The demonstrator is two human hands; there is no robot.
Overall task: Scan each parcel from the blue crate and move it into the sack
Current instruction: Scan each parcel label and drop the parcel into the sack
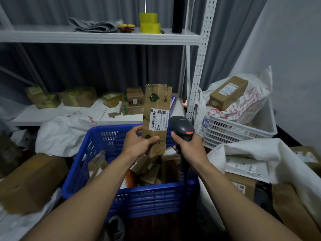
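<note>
**parcel held up beside the scanner, above the blue crate**

okay, from my end the hard bits first. the print on the white barcode label (157,119) is too small for me to read. the lower part of the tall brown cardboard parcel (157,105) is covered by my left hand (139,143), fingers and thumb curled round it, holding it upright and a little tilted. the handle of the black handheld scanner (182,126) disappears inside my right hand (189,146), which is wrapped tight round it. a red bar glows on the scanner head. the head sits just beside the parcel's right edge; touching or not, i cannot tell.

the parcel hangs over the far side of the blue slotted plastic crate (147,197). inside it is a jumble of brown parcels, partly blocked by both forearms, and i can't count them.

on my right, the white woven sack (251,150) lies open with flat labelled packets in it, its lower end cut off by the frame. behind it a white slotted plastic crate (234,131) holds a printed bag with a long brown box (227,92) on top.

on my left there's a big blurred brown carton (31,180) and another crumpled white bag (64,133). behind the parcel the white metal shelf unit (52,36) carries yellow tape rolls (149,23), a grey cloth (95,25) and a black bottle (178,14). taped boxes (78,98) sit on its lower board.
</note>
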